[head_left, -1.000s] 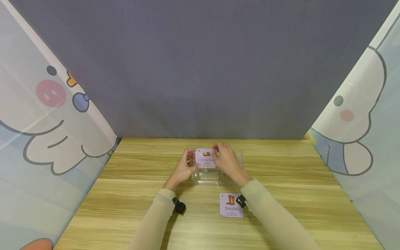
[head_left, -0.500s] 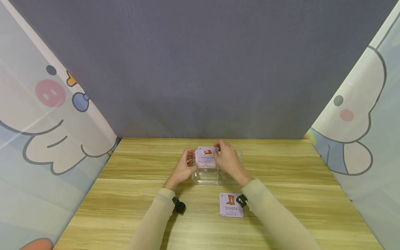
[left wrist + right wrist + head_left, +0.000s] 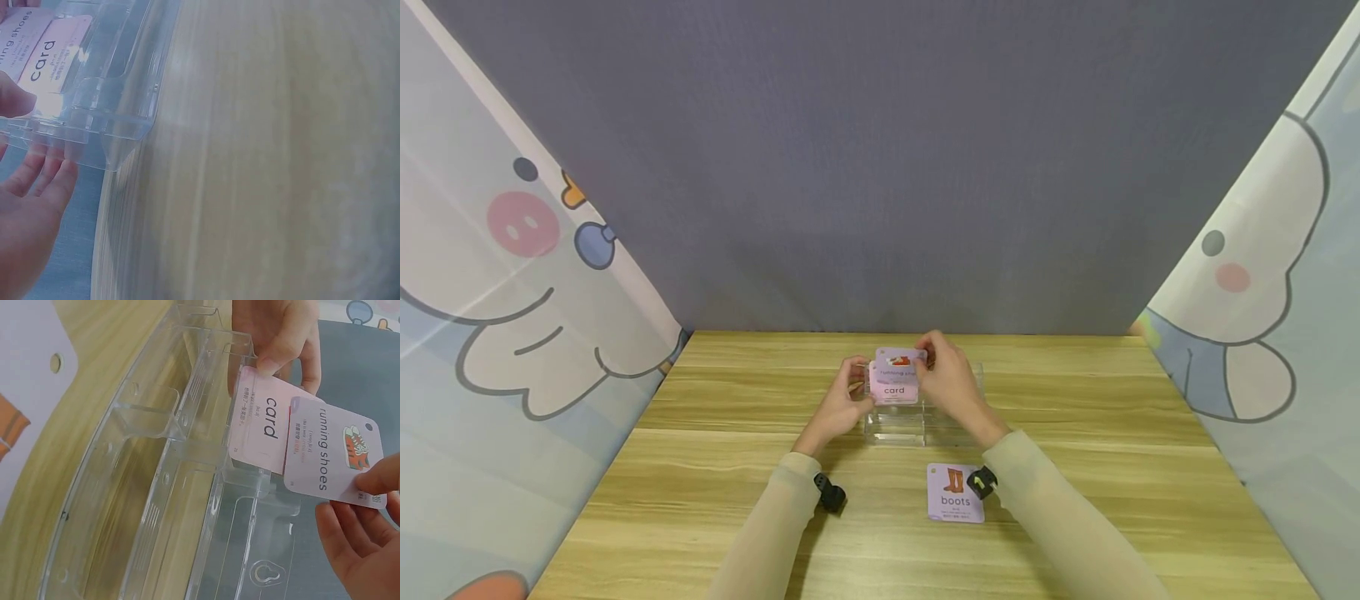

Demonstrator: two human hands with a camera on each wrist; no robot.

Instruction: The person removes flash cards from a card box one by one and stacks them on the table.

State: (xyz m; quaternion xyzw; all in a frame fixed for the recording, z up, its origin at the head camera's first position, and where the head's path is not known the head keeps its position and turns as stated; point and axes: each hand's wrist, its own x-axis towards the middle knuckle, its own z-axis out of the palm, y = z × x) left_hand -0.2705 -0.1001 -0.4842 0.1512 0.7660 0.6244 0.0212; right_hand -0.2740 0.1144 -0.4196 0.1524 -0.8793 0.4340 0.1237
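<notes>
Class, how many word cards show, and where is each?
3: the running shoes card in the right hand, the "card" card at the clear holder, the boots card on the table. Others may be hidden.

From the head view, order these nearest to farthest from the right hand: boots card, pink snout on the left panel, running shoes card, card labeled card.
1. Running shoes card: pinched by the right hand.
2. Card labeled card: just below, partly covered.
3. Boots card: lower, on the table.
4. Pink snout: far left, on the left panel.

The left fingers (image 3: 59, 185) curve while the right fingers (image 3: 336, 536) pinch.
</notes>
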